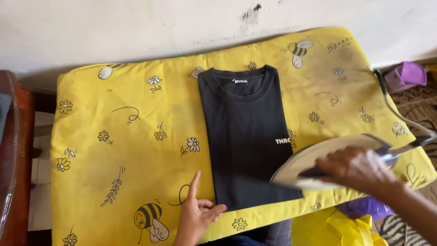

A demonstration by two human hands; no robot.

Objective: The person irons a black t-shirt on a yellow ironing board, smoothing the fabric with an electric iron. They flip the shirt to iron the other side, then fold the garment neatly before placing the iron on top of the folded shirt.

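A black T-shirt (246,136), folded into a long narrow strip with its collar at the far end, lies on a yellow pad (114,136) printed with bees and flowers. My right hand (359,169) grips the dark handle of a white clothes iron (314,159), which rests on the shirt's right side near the near end. My left hand (196,214) lies flat on the pad beside the shirt's near left corner, fingers spread, thumb touching the shirt's edge.
The iron's cord (391,109) runs off over the pad's right side. A purple plastic thing (406,75) sits at the far right on a patterned rug. A dark wooden piece of furniture (13,155) stands at the left. A yellow bag (337,228) lies below the pad.
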